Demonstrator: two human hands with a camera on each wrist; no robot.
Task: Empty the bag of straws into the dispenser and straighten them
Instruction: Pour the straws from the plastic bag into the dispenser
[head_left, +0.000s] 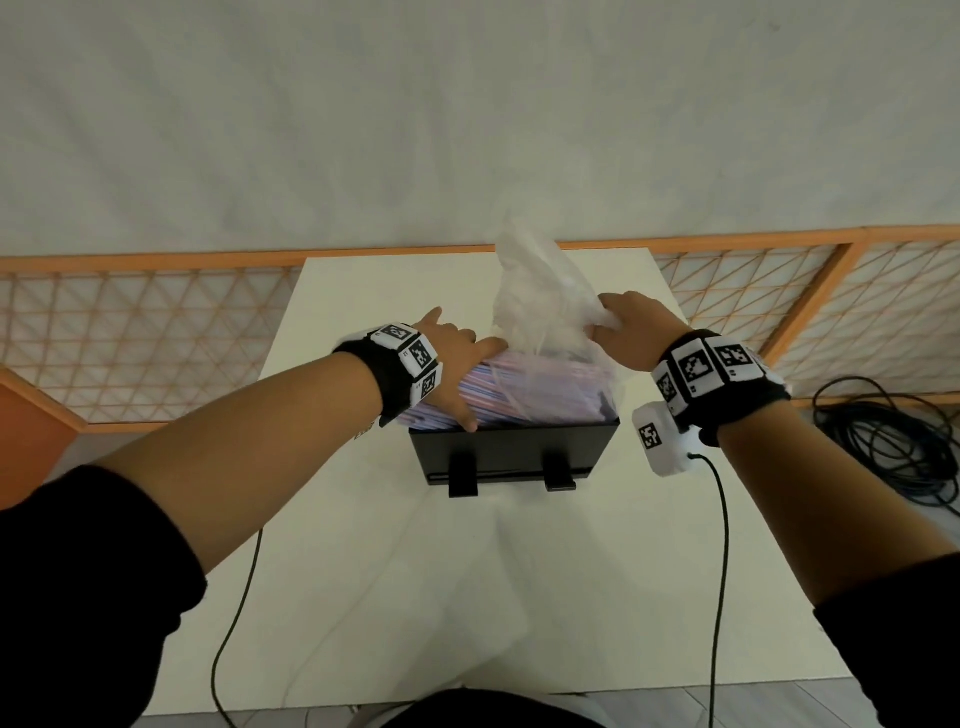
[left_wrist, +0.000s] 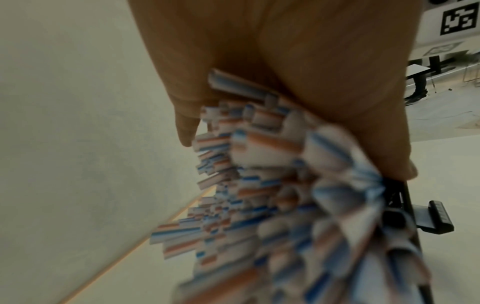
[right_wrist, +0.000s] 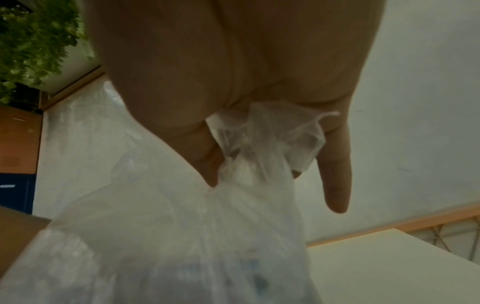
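A person stands at a pale table (head_left: 363, 545), both arms reaching forward over a black dispenser (head_left: 511, 447) that sits on the table's far half. A thick bundle of straws (head_left: 530, 387), striped white, blue and red, lies sideways across the dispenser's open top, with its left end sticking out past the box. The left hand (head_left: 457, 364) lies over that left end, fingers curled down around the straws and the thumb on the near side. In the left wrist view the straw ends (left_wrist: 246, 185) fan out unevenly beneath the palm. The right hand (head_left: 631, 332) grasps a bunched corner of a clear plastic bag (head_left: 540, 296), lifted up and to the right above the straws. The bag's lower part still covers the right end of the bundle. A coil of dark cable (head_left: 883, 441) lies on the floor to the right.
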